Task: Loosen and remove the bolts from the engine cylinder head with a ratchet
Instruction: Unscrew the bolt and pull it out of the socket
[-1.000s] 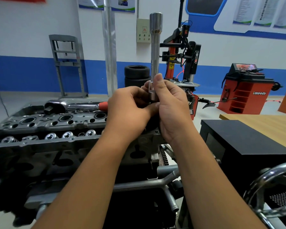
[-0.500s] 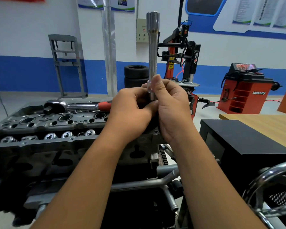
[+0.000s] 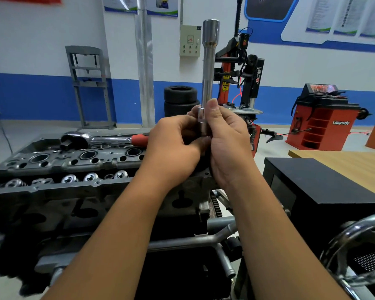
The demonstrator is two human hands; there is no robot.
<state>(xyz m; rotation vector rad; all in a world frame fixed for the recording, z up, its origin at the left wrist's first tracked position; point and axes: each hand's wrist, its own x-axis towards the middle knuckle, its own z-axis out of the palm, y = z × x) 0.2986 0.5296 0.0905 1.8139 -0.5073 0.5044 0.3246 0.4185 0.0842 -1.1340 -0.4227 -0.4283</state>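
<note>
Both hands, left (image 3: 173, 146) and right (image 3: 227, 144), pinch the base of an upright extension bar (image 3: 208, 79) above the head (image 3: 74, 169), the ratchet (image 3: 100, 139) lying idle on it, and a slipping pinch could drop the bar onto the casting.

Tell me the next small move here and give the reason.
Probably finish seating the socket on the long extension bar, then reach for the ratchet. Both hands, left hand and right hand, hold the upright bar, and the ratchet lies unattached on the cylinder head.
</note>
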